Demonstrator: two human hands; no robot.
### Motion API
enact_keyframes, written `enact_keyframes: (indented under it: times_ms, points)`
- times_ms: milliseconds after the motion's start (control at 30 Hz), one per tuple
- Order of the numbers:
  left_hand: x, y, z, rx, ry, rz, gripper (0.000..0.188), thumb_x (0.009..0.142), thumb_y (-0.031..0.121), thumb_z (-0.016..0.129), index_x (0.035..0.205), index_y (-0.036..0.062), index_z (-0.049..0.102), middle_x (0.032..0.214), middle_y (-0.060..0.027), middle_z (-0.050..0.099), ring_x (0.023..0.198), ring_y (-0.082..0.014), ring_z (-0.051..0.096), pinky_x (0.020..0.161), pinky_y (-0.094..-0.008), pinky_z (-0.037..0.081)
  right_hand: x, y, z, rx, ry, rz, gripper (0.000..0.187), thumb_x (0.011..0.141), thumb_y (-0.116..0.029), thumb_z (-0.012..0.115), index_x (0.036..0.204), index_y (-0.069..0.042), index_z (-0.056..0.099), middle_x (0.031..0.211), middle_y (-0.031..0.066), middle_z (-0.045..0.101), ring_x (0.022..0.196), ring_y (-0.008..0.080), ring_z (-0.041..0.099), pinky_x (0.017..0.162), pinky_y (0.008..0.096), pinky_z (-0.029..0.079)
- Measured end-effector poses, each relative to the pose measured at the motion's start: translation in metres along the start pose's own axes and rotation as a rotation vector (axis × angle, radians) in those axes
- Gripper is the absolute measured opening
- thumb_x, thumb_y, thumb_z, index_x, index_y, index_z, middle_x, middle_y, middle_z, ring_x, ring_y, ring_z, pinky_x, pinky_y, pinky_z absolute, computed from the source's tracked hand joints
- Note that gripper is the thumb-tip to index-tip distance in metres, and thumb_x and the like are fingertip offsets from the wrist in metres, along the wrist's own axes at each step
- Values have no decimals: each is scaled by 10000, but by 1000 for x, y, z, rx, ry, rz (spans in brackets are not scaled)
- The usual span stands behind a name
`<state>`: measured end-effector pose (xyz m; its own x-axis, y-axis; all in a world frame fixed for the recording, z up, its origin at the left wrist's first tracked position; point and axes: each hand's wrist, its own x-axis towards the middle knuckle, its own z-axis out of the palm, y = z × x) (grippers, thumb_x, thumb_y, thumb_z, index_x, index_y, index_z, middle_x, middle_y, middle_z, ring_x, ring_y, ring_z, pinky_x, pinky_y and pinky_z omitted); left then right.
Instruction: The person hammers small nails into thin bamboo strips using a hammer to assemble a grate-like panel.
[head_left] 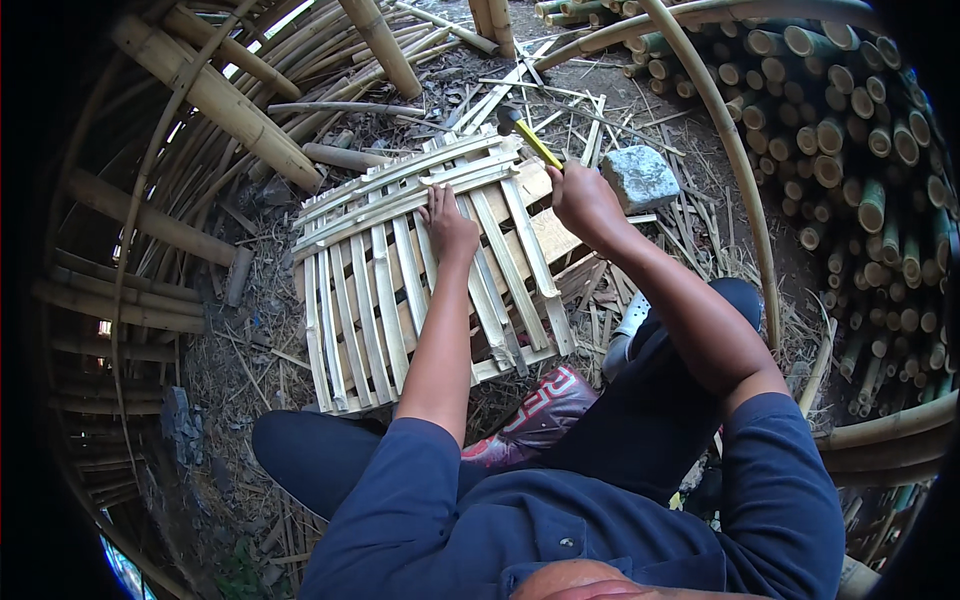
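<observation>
In front of me lies a slatted panel of split bamboo (350,305), its long slats crossed near the far end by several bamboo strips (370,208). My left hand (448,228) rests on the panel, fingers bent and pressed around a crossing strip. Whether a nail sits between those fingertips is too small to tell. My right hand (588,203) grips a hammer (543,148) by its yellow handle. The dark hammer head is raised beyond the panel's far right corner, apart from the strips. Wooden boards (548,238) show under the slats.
A grey stone block (640,180) stands right of the panel. Cut bamboo poles (830,135) are stacked at the far right, and a curved bamboo pole (735,150) arches before them. Bamboo posts (225,105) lean at left. A printed sack (535,418) lies by my legs. Scraps litter the ground.
</observation>
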<state>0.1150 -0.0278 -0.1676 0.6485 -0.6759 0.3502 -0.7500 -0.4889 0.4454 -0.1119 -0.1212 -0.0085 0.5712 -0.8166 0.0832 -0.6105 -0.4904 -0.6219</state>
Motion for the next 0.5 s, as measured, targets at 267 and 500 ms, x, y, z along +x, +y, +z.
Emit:
enact_keyframes:
  times_ms: [267, 500]
  points:
    - [25, 77, -7, -138, -40, 324, 208, 855, 239, 762, 1055, 209, 808, 1183, -41, 701, 1346, -286, 517, 1231, -572, 226, 27, 7, -35, 5, -1, 109, 450, 1074, -304, 500, 922, 66, 705, 881, 308, 706, 876, 478, 699, 796, 548, 544]
    - [26, 111, 9, 187, -115, 429, 213, 831, 282, 778, 1009, 172, 817, 1140, -47, 626, 1236, -251, 528, 1112, -484, 348, 36, 10, -38, 14, -55, 78, 439, 1065, -310, 524, 932, 60, 719, 900, 298, 713, 874, 461, 706, 792, 529, 551]
